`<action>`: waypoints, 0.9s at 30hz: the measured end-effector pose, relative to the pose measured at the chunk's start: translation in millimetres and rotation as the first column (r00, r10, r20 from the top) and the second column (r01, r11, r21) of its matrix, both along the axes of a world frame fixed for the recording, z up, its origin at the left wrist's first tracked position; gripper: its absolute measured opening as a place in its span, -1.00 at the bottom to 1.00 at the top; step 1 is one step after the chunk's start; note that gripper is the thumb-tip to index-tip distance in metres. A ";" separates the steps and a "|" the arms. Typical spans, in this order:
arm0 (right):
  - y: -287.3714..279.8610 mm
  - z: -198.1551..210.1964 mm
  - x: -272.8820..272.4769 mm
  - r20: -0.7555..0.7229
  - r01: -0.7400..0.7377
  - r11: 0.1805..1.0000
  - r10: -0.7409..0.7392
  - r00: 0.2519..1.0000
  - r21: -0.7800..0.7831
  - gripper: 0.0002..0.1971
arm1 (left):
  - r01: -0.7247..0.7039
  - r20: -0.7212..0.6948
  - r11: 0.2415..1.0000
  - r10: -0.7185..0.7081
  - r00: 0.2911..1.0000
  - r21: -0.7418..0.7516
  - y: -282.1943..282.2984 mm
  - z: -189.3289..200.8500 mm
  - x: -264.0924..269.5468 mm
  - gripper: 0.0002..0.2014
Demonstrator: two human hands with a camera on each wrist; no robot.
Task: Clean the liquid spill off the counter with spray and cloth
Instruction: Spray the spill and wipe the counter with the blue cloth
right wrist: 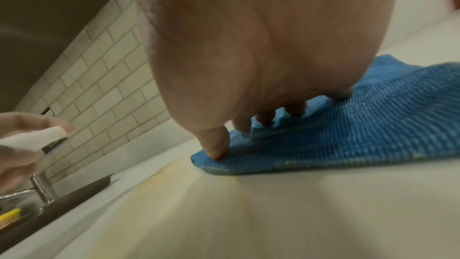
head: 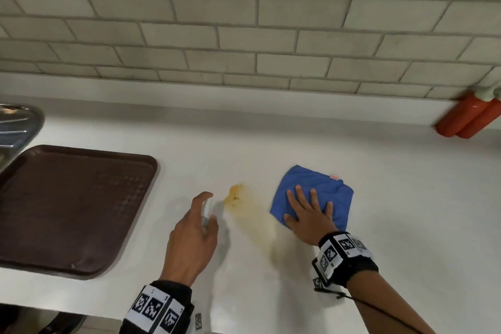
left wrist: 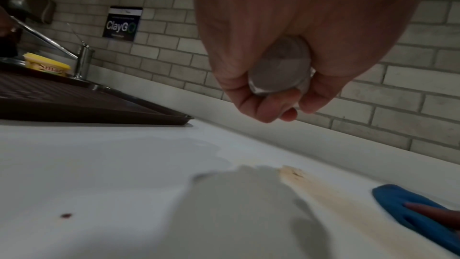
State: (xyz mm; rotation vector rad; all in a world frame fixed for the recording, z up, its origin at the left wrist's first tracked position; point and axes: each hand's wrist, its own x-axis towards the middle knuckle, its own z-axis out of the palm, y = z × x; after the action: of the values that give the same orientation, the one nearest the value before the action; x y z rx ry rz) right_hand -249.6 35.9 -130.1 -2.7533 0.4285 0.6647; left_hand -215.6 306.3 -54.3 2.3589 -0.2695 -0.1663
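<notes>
White tabletop [head: 352,266] below a tiled wall.
A yellowish spill [head: 244,206] lies between the grips, a blue cloth [head: 311,192] under the right one, a brown tray [head: 67,206] beyond the left.

Smooth white counter [head: 352,266], faintly glossy, stained by a thin yellowish spill [head: 235,196]. Blue cloth [head: 320,184] at centre right, woven, ribbed, matt. Clear, shiny plastic bottle [head: 206,211] at lower centre. Brown plastic tray [head: 67,198] at left, textured with a dotted grid, dull sheen. Polished metal tap [left wrist: 83,60] at upper left of the left wrist view. Matt, rough-looking pale tiles [head: 244,35] across the top.
</notes>
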 end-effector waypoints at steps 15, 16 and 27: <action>106.3 12.9 150.8 -0.066 -0.194 0.981 0.193 0.979 -0.001 -0.44 | -0.027 -0.006 0.999 0.027 1.000 0.022 54.9 -8.8 1.6 -0.63; 116.9 11.3 149.1 -0.062 -0.230 0.973 0.230 0.971 0.004 -0.44 | -0.026 -0.007 0.999 0.026 1.000 0.028 57.9 -9.5 2.6 -0.62; 116.2 -4.3 29.5 0.028 -0.394 0.917 0.396 0.918 -0.063 -0.26 | -0.016 -0.019 1.000 0.016 1.000 0.025 62.8 -3.4 4.8 -0.65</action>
State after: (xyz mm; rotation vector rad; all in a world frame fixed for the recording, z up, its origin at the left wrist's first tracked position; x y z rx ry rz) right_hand -220.1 152.0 -134.4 -2.9282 -0.1307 0.6923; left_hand -210.9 369.2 -57.7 2.3821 -0.2405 -0.1854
